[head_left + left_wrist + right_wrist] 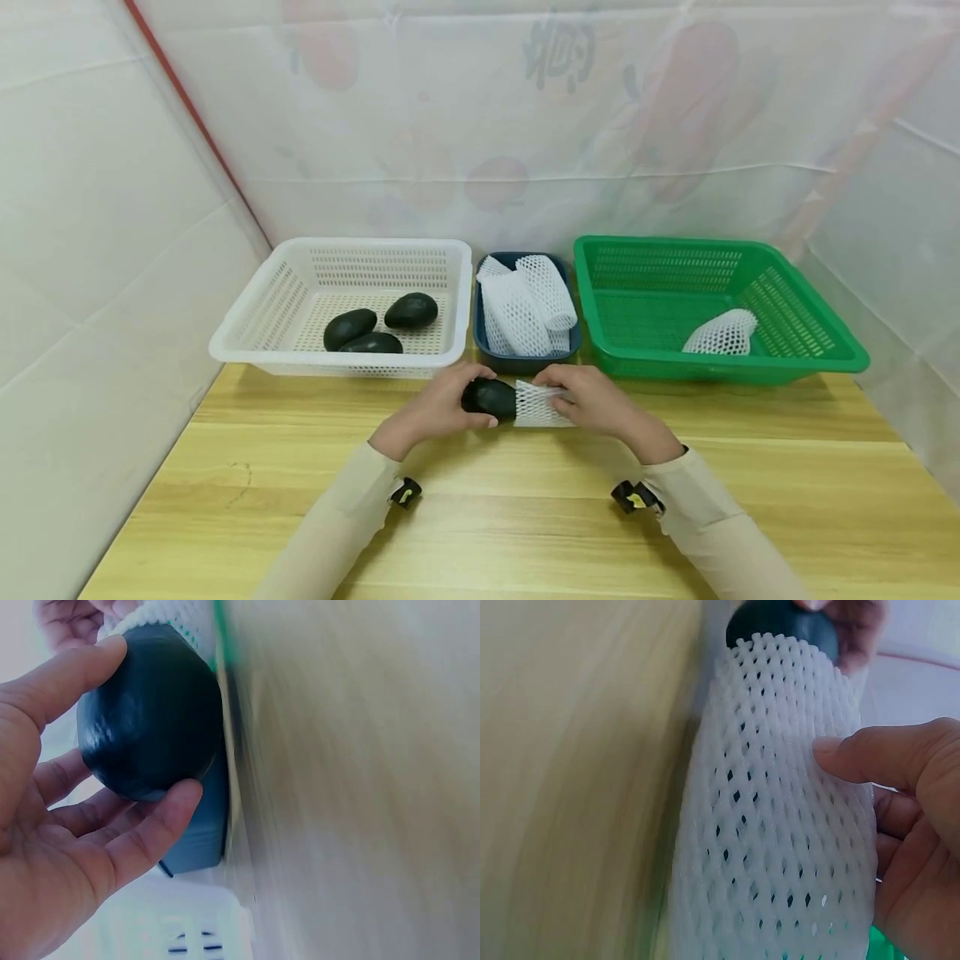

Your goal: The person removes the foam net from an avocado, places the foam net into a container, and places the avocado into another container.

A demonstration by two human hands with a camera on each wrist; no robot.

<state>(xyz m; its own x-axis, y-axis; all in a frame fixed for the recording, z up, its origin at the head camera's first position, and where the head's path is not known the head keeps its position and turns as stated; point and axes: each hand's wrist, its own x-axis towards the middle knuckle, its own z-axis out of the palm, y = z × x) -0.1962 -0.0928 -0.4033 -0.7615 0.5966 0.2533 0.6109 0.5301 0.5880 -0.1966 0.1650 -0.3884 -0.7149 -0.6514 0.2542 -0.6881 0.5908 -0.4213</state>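
Observation:
A dark green avocado (491, 398) is gripped by my left hand (442, 406), thumb on the near side and fingers curled round the far side. Its right end sits in the mouth of a white foam net sleeve (542, 406). My right hand (596, 402) holds that sleeve between thumb and fingers. From the left wrist, the avocado's (150, 712) bare rounded end shows between thumb and fingertips. In the right wrist view the net (780, 802) stretches back from the avocado, with my thumb pressed on it.
At the back left, a white basket (255, 356) holds several avocados. A dark blue bin (517, 364) in the middle contains several foam net sleeves (525, 308). On the right, a green basket (735, 368) holds a net-wrapped item (723, 333). All stand on the wooden table (487, 533).

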